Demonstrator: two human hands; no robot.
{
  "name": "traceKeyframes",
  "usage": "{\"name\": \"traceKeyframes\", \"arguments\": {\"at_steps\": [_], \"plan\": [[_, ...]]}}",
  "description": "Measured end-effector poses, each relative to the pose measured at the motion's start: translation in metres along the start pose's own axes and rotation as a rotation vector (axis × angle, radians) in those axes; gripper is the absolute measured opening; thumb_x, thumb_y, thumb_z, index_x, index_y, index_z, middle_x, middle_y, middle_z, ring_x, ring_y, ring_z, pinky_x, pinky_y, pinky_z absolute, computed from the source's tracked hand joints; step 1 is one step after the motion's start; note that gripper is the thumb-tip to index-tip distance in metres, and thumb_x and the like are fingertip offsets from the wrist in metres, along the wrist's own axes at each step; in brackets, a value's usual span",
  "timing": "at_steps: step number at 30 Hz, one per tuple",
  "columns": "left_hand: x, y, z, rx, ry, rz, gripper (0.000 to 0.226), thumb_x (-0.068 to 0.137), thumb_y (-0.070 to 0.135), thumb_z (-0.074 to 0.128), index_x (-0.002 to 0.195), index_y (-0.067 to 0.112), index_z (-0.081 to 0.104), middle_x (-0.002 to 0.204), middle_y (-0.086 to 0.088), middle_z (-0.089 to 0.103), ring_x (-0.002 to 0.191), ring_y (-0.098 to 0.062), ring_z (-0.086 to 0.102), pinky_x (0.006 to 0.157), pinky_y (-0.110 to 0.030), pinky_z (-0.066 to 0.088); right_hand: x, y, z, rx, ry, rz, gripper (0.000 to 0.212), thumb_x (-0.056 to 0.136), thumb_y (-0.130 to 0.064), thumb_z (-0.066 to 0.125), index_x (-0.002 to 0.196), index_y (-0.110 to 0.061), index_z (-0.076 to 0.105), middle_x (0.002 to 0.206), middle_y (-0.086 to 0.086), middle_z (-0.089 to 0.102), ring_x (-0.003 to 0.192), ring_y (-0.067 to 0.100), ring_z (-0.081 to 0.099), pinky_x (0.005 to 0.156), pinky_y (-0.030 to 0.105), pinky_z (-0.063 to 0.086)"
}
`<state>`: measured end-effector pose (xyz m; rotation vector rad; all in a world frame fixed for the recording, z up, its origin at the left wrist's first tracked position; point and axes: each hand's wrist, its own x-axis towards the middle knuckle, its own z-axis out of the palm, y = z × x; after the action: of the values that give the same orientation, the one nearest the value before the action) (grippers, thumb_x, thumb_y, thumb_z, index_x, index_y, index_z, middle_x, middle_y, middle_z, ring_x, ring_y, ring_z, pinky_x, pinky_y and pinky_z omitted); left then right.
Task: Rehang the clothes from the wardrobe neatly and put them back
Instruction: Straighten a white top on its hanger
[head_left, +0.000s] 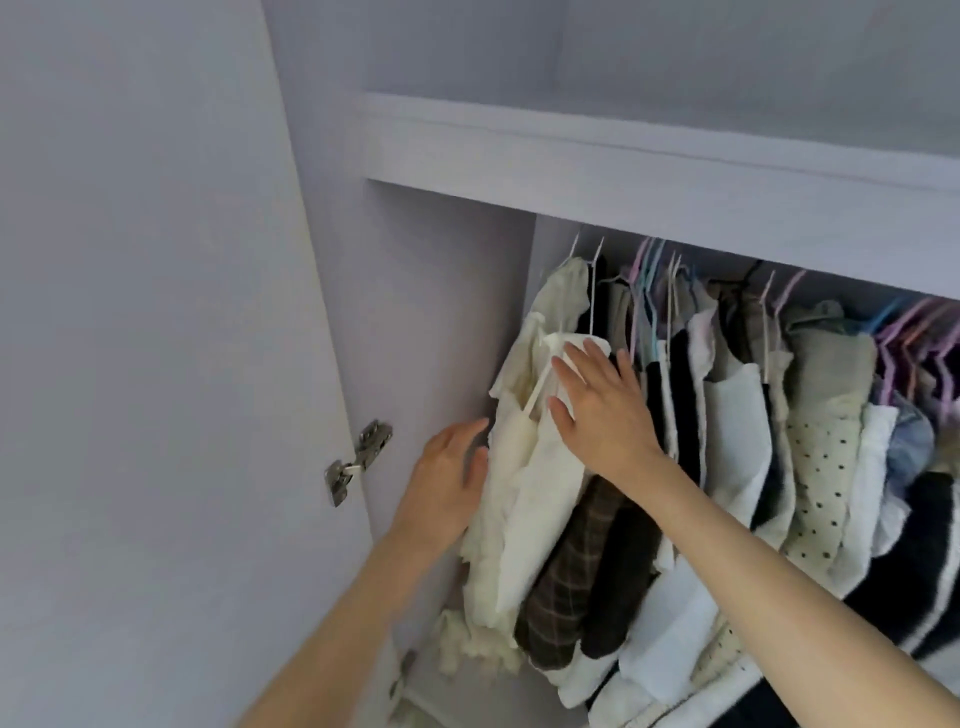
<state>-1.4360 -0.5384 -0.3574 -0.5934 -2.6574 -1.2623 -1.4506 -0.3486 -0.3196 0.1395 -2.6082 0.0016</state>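
Both hands are up at the left end of the hanging row. Left hand (449, 480): fingers straight and together, palm laid flat against the outer left side of a cream-white garment (511, 499), pressing it; nothing gripped. Right hand (597, 410): fingers spread and extended, palm resting on the front of the same garment near its top, fingertips reaching a white hanger (545, 371) that sits tilted across the fabric; also holding nothing, only pressing. The cream-white garment hangs as the leftmost item in the wardrobe, close beside the lilac side panel (441, 322), its ragged lower edge falling toward the wardrobe floor. Just right of it, partly under the right forearm: a brown plaid garment (566, 582), then a dark brown one (623, 582). Further right the clothes are packed tightly together: black and white pieces, a pale garment with dark dots (815, 467), a black-and-white striped one (914, 587) at the lower right edge. Hanger hooks in white, pink, blue and purple (914, 332) rise to just under the shelf board (649, 187); the rail itself is hidden behind that board. Open door (156, 364) on the far left, with a metal hinge (356, 460) joining it to the side panel.
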Motion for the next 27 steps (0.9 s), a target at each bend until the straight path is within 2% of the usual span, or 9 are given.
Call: {"name": "traceKeyframes", "arguments": {"at_steps": [3,4,7,9,13,16,18,22,27], "plan": [[0.047,0.016,0.008,-0.116,-0.037,0.006,0.035,0.097,0.013,0.042,0.131,0.012,0.05,0.126,-0.001,0.053,0.113,-0.007,0.047,0.086,0.004,0.023,0.005,0.016,0.013,-0.085,-0.005,0.037,0.052,0.085,-0.032,0.04,0.117,0.002,0.061,0.128,0.017,0.056,0.124,0.031,0.05,0.11,0.049,0.026],[0.061,0.022,0.012,-0.169,-0.055,-0.007,0.034,0.097,0.014,0.041,0.13,0.013,0.051,0.125,0.002,0.054,0.113,-0.006,0.048,0.088,0.002,0.026,0.002,0.021,0.015,-0.098,0.012,0.036,0.054,0.083,-0.03,0.036,0.116,0.004,0.061,0.128,0.018,0.057,0.123,0.03,0.05,0.11,0.048,0.026],[0.097,0.045,0.026,-0.283,-0.094,-0.052,0.035,0.099,0.018,0.037,0.132,0.013,0.05,0.132,-0.001,0.053,0.122,-0.014,0.048,0.104,-0.021,0.034,-0.007,0.033,0.02,-0.122,0.057,0.004,0.051,0.086,-0.026,0.034,0.119,0.005,0.059,0.129,0.018,0.055,0.125,0.03,0.049,0.106,0.045,0.025],[0.116,0.062,0.036,-0.308,-0.112,-0.108,0.036,0.1,0.021,0.037,0.133,0.011,0.047,0.134,-0.002,0.05,0.125,-0.017,0.045,0.105,-0.024,0.032,-0.011,0.04,0.02,-0.133,0.073,-0.039,0.049,0.091,-0.03,0.034,0.119,0.002,0.059,0.132,0.017,0.054,0.126,0.029,0.048,0.106,0.046,0.026],[0.142,0.083,0.058,-0.302,-0.135,-0.184,0.007,0.095,0.025,0.049,0.1,0.021,0.048,0.106,-0.005,0.054,0.103,-0.019,0.052,0.086,-0.023,0.038,-0.018,0.051,0.02,-0.088,0.081,-0.094,0.046,0.093,-0.027,0.034,0.118,0.001,0.06,0.134,0.016,0.052,0.128,0.028,0.045,0.108,0.044,0.025],[0.152,0.087,0.067,-0.291,-0.138,-0.257,0.037,0.091,0.018,0.056,0.125,0.012,0.045,0.117,-0.008,0.054,0.109,-0.019,0.051,0.077,-0.016,0.036,-0.02,0.058,0.02,-0.064,0.063,-0.085,0.048,0.093,-0.026,0.033,0.125,0.003,0.054,0.137,0.016,0.049,0.13,0.027,0.043,0.11,0.041,0.023],[0.156,0.083,0.07,-0.227,-0.093,-0.29,0.033,0.09,0.011,0.051,0.122,0.008,0.049,0.118,-0.01,0.056,0.109,-0.021,0.052,0.077,-0.019,0.038,-0.021,0.061,0.02,-0.067,0.046,-0.084,0.048,0.094,-0.025,0.032,0.129,0.003,0.049,0.139,0.015,0.046,0.131,0.026,0.042,0.109,0.041,0.024],[0.157,0.068,0.067,-0.167,0.12,-0.264,0.026,0.091,0.004,0.04,0.109,0.005,0.06,0.114,-0.013,0.059,0.11,-0.028,0.052,0.091,-0.029,0.041,-0.023,0.069,0.02,-0.089,0.024,-0.08,0.048,0.094,-0.023,0.03,0.13,0.003,0.048,0.14,0.016,0.044,0.132,0.025,0.041,0.109,0.042,0.023],[0.156,0.062,0.043,-0.164,0.24,-0.16,0.025,0.098,0.008,0.037,0.109,-0.001,0.057,0.115,-0.018,0.055,0.103,-0.027,0.053,0.076,-0.012,0.034,-0.022,0.071,0.022,-0.108,0.029,-0.091,0.049,0.092,-0.021,0.029,0.131,0.003,0.047,0.141,0.016,0.043,0.132,0.025,0.04,0.11,0.041,0.019]]}}
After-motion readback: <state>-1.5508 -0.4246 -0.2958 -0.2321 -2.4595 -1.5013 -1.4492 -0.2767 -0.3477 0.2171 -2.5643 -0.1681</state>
